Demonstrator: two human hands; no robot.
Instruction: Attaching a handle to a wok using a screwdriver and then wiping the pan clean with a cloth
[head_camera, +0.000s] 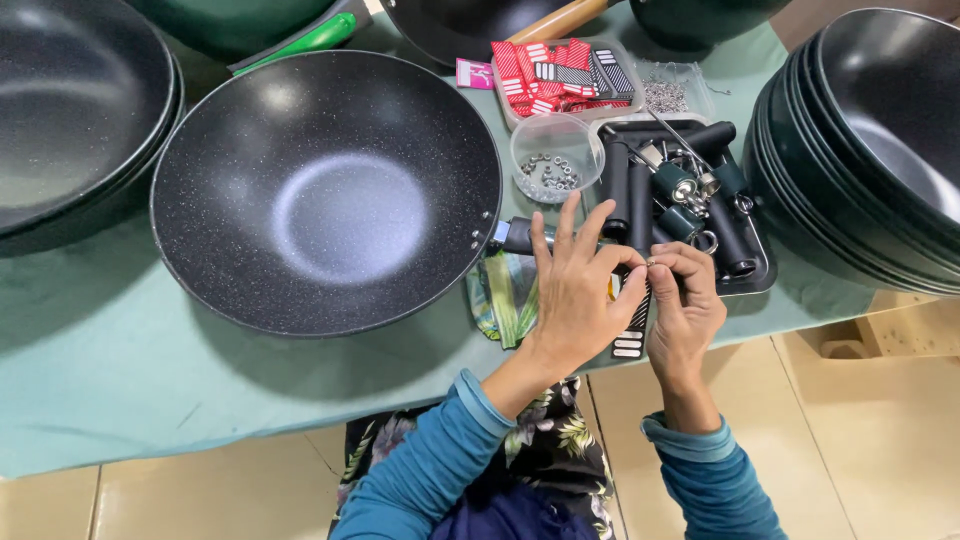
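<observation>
Pinching a small metal ring (650, 262) between both hands, left hand (577, 295) fingers fanned, right hand (686, 305) curled, over the black pan handle (634, 320) at the speckled black wok's (325, 190) stub; parts tray (757, 272) close by for reach.

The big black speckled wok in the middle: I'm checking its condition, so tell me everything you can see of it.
The big black speckled wok is round and deep, with a dark, white-flecked coating that looks non-stick and a glossy flat centre reflecting light. It sits upright and empty on the green tablecloth. Small rivets show on the inner wall at its right side, where a metal handle stub sticks out towards the left hand. Its far rim meets a green-handled tool. No damage is visible.
</observation>
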